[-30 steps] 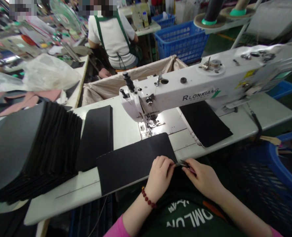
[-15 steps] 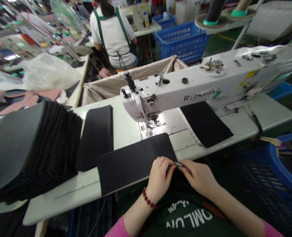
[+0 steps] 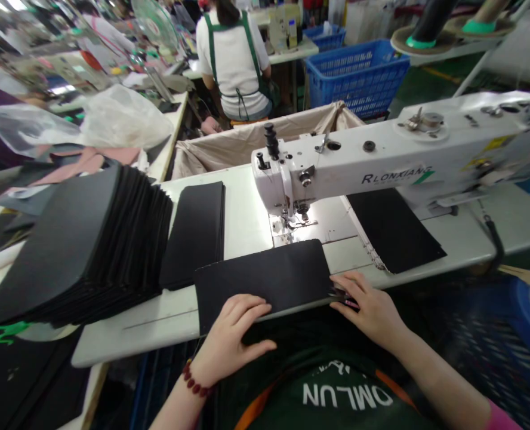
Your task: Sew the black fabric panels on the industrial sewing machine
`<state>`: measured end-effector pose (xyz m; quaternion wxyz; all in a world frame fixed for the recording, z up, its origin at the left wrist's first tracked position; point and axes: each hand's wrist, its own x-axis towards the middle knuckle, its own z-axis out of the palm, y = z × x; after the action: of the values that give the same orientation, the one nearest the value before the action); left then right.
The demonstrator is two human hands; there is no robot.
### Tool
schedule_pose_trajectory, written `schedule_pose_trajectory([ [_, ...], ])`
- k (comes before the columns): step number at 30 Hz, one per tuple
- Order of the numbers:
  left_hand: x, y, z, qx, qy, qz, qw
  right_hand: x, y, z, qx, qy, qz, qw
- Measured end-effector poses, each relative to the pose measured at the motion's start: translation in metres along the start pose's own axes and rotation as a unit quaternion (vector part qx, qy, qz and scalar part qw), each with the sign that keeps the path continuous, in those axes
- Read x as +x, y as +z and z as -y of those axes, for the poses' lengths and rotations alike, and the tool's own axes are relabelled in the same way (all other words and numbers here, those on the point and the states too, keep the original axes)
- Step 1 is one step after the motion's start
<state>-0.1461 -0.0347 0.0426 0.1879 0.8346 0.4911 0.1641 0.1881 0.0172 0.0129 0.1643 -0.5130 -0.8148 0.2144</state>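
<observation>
One black panel point(image 3: 269, 272) seems part done under the open left hand point(image 3: 233, 340), the curled right hand point(image 3: 372, 307) holds snips point(image 3: 351, 303), and a big stack point(image 3: 68, 239) may wait.

Bright light glares on the pale, flat bed point(image 3: 334, 222) beneath the long white sewing machine point(image 3: 336, 173), while outer edges stretch and blur.

Looking into a sewing workshop here: shown by the lettered sewing machine point(image 3: 336, 179) on a tabletop point(image 3: 247, 209), by thread cones point(image 3: 431, 27) above, by black panels point(image 3: 265, 272) laid flat and piled, by an aproned co-worker point(image 3: 233, 63) seated beyond.
</observation>
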Motion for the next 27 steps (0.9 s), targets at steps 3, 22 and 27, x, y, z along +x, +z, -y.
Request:
schedule_pose_trajectory([
  [3,-0.031,-0.007,0.029,0.090,-0.063,0.005,0.994,0.008,0.002,0.001,0.004,-0.051,0.028,0.998],
  [22,-0.050,-0.075,0.001,-0.435,-0.419,-0.206,0.770,0.032,-0.051,0.023,0.292,0.110,-0.028,0.950],
  [27,-0.041,-0.086,-0.009,-0.401,-0.400,-0.189,0.803,0.035,-0.042,0.013,0.297,0.123,-0.027,0.947],
])
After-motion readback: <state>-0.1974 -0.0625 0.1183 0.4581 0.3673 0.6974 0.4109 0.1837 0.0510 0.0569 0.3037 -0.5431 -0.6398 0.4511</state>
